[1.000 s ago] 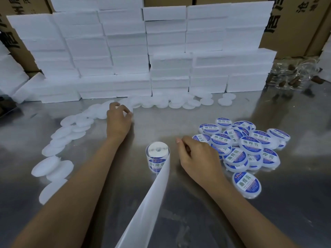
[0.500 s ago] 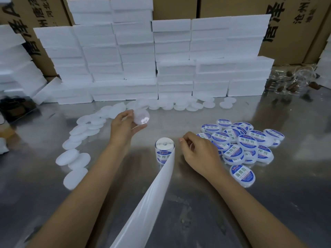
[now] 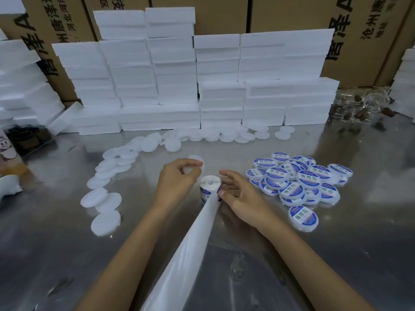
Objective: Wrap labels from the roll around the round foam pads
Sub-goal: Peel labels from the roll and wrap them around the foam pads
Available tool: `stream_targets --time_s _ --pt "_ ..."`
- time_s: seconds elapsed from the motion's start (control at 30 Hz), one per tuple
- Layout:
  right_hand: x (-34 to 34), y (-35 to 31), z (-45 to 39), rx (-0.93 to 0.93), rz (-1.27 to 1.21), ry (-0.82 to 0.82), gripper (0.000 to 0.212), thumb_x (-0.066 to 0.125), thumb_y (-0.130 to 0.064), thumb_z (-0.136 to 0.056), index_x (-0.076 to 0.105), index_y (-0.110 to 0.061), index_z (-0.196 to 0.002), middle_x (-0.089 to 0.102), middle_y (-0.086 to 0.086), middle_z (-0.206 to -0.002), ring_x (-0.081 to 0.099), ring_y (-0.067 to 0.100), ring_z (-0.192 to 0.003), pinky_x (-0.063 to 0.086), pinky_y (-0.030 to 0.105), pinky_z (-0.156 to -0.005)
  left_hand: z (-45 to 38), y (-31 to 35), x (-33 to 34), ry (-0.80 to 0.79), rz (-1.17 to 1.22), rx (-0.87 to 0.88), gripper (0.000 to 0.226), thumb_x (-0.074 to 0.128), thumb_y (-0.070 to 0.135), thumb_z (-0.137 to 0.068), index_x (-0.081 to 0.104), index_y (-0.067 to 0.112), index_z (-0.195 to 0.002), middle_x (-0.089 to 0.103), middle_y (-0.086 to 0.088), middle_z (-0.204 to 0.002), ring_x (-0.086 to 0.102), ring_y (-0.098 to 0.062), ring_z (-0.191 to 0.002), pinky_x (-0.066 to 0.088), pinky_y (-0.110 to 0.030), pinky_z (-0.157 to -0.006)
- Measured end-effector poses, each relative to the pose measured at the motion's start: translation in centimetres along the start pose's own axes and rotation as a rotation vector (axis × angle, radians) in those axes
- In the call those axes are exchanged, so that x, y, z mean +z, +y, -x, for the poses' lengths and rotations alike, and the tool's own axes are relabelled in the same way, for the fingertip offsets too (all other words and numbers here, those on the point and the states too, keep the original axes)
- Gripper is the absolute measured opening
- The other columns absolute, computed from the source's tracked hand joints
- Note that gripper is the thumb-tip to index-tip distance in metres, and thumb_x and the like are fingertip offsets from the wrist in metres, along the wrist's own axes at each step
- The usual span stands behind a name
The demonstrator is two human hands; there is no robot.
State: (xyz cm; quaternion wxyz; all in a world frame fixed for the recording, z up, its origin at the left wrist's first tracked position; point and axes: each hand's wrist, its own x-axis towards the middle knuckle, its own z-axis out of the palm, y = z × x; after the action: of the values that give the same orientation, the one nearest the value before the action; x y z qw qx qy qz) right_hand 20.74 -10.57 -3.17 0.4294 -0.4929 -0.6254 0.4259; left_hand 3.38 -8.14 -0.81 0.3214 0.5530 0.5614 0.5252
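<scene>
Roll (image 3: 210, 186) upright mid-desk (image 3: 336, 254), backing strip (image 3: 190, 250) trailing toward viewer. Left hand (image 3: 177, 180) grips 1 bare foam pad (image 3: 195, 166) just above roll; right hand (image 3: 241, 195) pinches label edge w/ curled fingers. Labelled pads (image 3: 298, 182) piled right.

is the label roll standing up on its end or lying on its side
Standing on end. The label roll shows its flat round face and core hole pointing up, while the backing strip trails from its side toward the camera.

Both forearms reach in from the near edge, converging mid-scene. The left hand (image 3: 177, 178) has curled, pinching fingers; the right hand (image 3: 238, 194) has fingers loosely spread.
</scene>
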Motion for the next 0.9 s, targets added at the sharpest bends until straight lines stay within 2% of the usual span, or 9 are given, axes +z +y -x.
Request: stream_targets --time_s 0.07,0.13,0.23,0.3,0.4,0.47,0.57,0.7,0.9 --pt "0.0 0.0 0.1 -0.004 -0.003 0.008 0.036 0.065 -0.001 -0.091 0.060 -0.021 -0.120 0.065 0.001 -0.105 0.061 -0.002 -0.086 0.048 0.008 -0.079 0.2 -0.3 0.5 -0.064 -0.036 -0.022 0.007 0.076 0.018 -0.085 0.079 0.022 -0.090 0.075 0.004 -0.102 0.070 -0.017 -0.099 0.055 -0.045 -0.095" --pt "0.1 0.1 0.2 -0.001 -0.018 0.031 0.030 0.069 -0.002 -0.087 0.065 -0.022 -0.109 0.066 -0.002 -0.093 0.061 -0.005 -0.078 0.048 0.007 -0.076 0.4 -0.4 0.8 -0.107 -0.065 -0.040 0.012 0.083 0.029 -0.079 0.078 0.026 -0.090 0.075 0.008 -0.102 0.068 -0.013 -0.103 0.054 -0.042 -0.096" --pt "0.1 0.2 0.2 0.017 -0.035 0.085 0.026 0.075 -0.003 -0.082 0.070 -0.013 -0.106 0.070 -0.001 -0.088 0.064 0.006 -0.082 0.050 0.011 -0.077 0.5 -0.6 0.8 -0.145 -0.090 -0.052 0.025 0.088 0.033 -0.073 0.077 0.027 -0.095 0.073 0.010 -0.104 0.068 -0.012 -0.102 0.057 -0.041 -0.093" --pt "0.1 0.2 0.1 0.046 -0.062 0.107 0.026 0.079 -0.004 -0.080 0.072 -0.008 -0.105 0.074 0.006 -0.091 0.069 0.016 -0.085 0.054 0.018 -0.080 0.5 -0.5 0.7 -0.179 -0.113 -0.032 0.026 0.088 0.032 -0.073 0.077 0.027 -0.097 0.072 0.011 -0.104 0.067 -0.014 -0.099 0.058 -0.038 -0.089" --pt "0.0 0.3 0.0 0.086 -0.070 0.119 0.025 0.082 -0.007 -0.077 0.072 -0.005 -0.100 0.075 0.010 -0.091 0.070 0.021 -0.085 0.056 0.021 -0.077 0.5 -0.4 0.6 -0.228 -0.149 0.029 0.022 0.085 0.030 -0.077 0.078 0.026 -0.097 0.071 0.015 -0.102 0.064 -0.003 -0.093 0.052 -0.014 -0.077" --pt "0.0 0.2 0.1 0.077 -0.053 0.121 0.024 0.084 -0.008 -0.074 0.071 -0.005 -0.094 0.073 0.010 -0.087 0.067 0.018 -0.079 0.054 0.016 -0.071 0.6 -0.4 0.5 -0.260 -0.144 0.044 0.024 0.085 0.028 -0.077 0.078 0.024 -0.099 0.069 0.016 -0.103 0.064 0.002 -0.095 0.047 -0.007 -0.075" --pt "0.0 0.1 0.2 0.044 -0.022 0.127 0.027 0.087 -0.010 -0.070 0.070 -0.001 -0.089 0.070 0.015 -0.085 0.058 0.013 -0.070 0.049 0.016 -0.065 0.7 -0.3 0.4 -0.323 -0.133 0.032 0.029 0.087 0.029 -0.075 0.078 0.024 -0.102 0.068 0.014 -0.106 0.065 0.000 -0.097 0.050 -0.012 -0.082" --pt "-0.1 0.0 0.3 0.010 0.021 0.127 0.030 0.088 -0.013 -0.070 0.064 0.002 -0.082 0.059 0.004 -0.069 0.047 0.005 -0.055 0.042 0.012 -0.054 0.5 -0.2 0.1 -0.371 -0.158 0.055 0.026 0.086 0.024 -0.076 0.078 0.027 -0.101 0.066 0.013 -0.107 0.065 0.001 -0.094 0.049 -0.012 -0.082" --pt "-1.4 0.1 0.4 0.040 0.143 0.046 0.028 0.086 -0.027 -0.073 0.067 -0.009 -0.081 0.065 0.002 -0.068 0.054 0.003 -0.056 0.044 0.016 -0.055 0.4 -0.3 0.1 -0.371 -0.148 0.056 0.025 0.086 0.026 -0.076 0.079 0.026 -0.101 0.067 0.011 -0.107 0.066 -0.002 -0.096 0.053 -0.017 -0.086"
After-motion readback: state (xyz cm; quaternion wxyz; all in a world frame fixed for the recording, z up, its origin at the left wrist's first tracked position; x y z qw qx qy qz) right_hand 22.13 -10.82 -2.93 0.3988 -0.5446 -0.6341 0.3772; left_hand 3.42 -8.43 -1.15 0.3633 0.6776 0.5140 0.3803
